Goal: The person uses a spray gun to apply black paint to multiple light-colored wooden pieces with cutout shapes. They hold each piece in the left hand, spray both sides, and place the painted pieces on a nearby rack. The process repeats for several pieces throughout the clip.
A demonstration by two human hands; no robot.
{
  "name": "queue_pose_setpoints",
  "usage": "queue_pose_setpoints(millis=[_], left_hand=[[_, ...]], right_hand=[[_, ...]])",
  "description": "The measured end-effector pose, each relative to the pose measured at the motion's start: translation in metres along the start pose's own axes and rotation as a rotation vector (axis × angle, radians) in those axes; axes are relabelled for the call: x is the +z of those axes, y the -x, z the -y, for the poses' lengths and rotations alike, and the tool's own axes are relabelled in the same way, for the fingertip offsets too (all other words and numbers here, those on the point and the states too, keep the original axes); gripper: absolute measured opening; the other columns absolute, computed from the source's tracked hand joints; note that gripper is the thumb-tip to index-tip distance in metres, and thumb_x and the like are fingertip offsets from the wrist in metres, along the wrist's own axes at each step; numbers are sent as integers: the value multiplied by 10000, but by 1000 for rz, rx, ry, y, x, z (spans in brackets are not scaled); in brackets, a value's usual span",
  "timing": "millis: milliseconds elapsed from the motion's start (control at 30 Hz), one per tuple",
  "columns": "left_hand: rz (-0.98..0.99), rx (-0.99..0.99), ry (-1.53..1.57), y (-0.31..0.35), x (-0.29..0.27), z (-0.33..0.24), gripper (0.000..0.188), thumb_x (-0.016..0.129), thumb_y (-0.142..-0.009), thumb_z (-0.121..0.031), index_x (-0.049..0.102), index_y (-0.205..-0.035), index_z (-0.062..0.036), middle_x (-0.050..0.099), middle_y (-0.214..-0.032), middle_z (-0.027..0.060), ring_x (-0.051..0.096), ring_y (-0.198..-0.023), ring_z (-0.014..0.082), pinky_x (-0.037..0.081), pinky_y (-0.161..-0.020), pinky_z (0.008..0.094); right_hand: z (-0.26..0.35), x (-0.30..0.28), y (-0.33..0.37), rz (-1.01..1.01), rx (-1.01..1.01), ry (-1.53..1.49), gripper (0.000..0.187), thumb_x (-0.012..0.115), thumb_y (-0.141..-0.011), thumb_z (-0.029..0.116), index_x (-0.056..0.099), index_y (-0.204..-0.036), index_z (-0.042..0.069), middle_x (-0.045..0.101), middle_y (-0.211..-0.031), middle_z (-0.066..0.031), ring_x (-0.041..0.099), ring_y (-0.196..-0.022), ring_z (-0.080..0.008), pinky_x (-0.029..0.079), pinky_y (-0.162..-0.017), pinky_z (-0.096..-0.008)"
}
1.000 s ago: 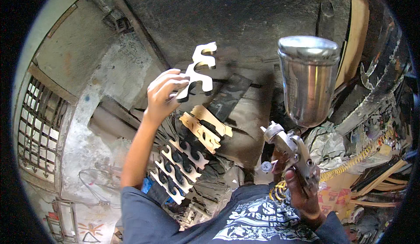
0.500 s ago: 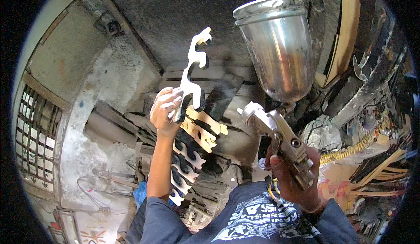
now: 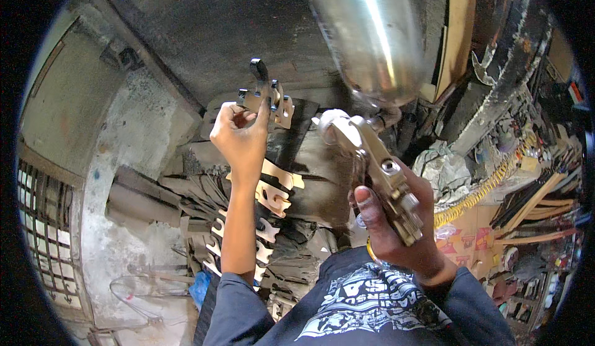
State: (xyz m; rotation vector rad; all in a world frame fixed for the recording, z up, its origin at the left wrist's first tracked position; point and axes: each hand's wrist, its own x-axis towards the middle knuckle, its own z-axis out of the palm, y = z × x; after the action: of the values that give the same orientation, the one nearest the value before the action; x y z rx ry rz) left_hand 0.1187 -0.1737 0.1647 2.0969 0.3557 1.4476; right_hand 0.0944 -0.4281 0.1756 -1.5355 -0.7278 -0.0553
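Note:
My left hand (image 3: 238, 138) is raised at centre left, its fingers pinched on a curvy cut-out piece (image 3: 263, 90). Glossy black edges show on this piece, with a paler brownish face between them; my fingers hide its lower end. On the right, my right hand (image 3: 406, 222) wraps round the body of a metal spray gun (image 3: 365, 144). A large, shiny metal cup (image 3: 372, 42) sits on top of the gun, its upper rim partly out of view. The gun's nozzle points left toward the piece, with a gap between them.
Below my left hand, several similar pale cut-outs (image 3: 273, 197) lie in a row, partly behind my forearm. A yellow coiled hose (image 3: 468, 206) hangs at right beside crumpled plastic (image 3: 440, 166). Wood strips (image 3: 536, 206) crowd the right side; a barred window (image 3: 46, 228) is at left.
My left hand has turned the cut-out piece, so its pale broad face has given way to the dark edges. The spray gun sits higher and further left in view, as the whole view shifted.

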Motion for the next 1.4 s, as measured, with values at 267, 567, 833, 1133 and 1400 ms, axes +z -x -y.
queue_pose_setpoints(millis=[267, 567, 833, 1133, 1400], left_hand=[[52, 60, 97, 9, 10, -11, 212, 779, -701, -26, 572, -740, 2, 590, -691, 50, 552, -628, 78, 447, -577, 227], [90, 357, 230, 12, -40, 40, 300, 699, -739, 78, 450, -870, -24, 607, -908, 169, 647, -921, 334, 512, -854, 428], [99, 453, 300, 22, -64, 40, 312, 665, -759, 87, 404, -883, -33, 577, -909, 164, 644, -915, 375, 532, -842, 465], [75, 515, 313, 26, -59, 28, 358, 719, -704, 94, 447, -902, -30, 583, -902, 155, 661, -881, 371, 559, -779, 435], [-166, 253, -11, 23, -28, -11, 282, 809, -713, -59, 567, -851, -16, 630, -835, 56, 557, -695, 93, 461, -607, 226]], right_hand=[[4, 5, -7, -20, 41, 97, 188, 676, -825, 141, 565, -942, 45, 580, -638, -57, 565, -526, -197, 425, -502, -305], [-4, -8, 2, -40, 174, -14, 144, 612, -845, 160, 538, -905, 52, 535, -622, -80, 547, -548, -265, 397, -575, -356], [-9, -7, 1, -36, 169, -32, 160, 649, -798, 123, 568, -925, 68, 598, -668, -63, 589, -578, -222, 420, -601, -336], [-9, -4, -9, -18, 134, 8, 182, 643, -812, 130, 565, -966, 73, 600, -668, -56, 587, -561, -222, 426, -569, -346], [-13, 1, -10, -56, 29, -35, 174, 606, -860, 116, 530, -977, 13, 555, -668, -107, 570, -567, -252, 436, -549, -340]])
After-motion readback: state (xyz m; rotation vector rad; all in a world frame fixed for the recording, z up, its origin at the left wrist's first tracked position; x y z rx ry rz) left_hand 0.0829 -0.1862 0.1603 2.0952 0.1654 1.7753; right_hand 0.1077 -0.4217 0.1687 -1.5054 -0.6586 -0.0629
